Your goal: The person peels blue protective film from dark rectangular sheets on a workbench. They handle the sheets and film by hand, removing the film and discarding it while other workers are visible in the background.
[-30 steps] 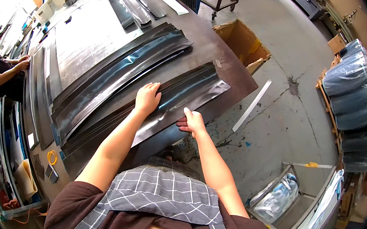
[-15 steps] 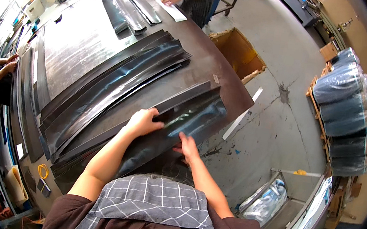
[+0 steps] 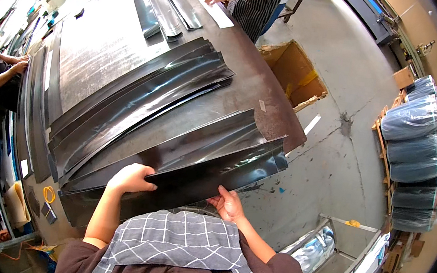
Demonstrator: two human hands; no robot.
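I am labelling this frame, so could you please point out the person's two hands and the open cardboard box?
left hand (image 3: 131,176), head view, on its back.
right hand (image 3: 229,205), head view, on the palm below the strip.
cardboard box (image 3: 286,63), head view, on its inner wall.

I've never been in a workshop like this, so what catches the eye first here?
Long, glossy black curved strips fan across the dark worktable. At its near edge the left hand and right hand grip one wide black strip. On the right, wrapped blue-grey rolls are stacked.
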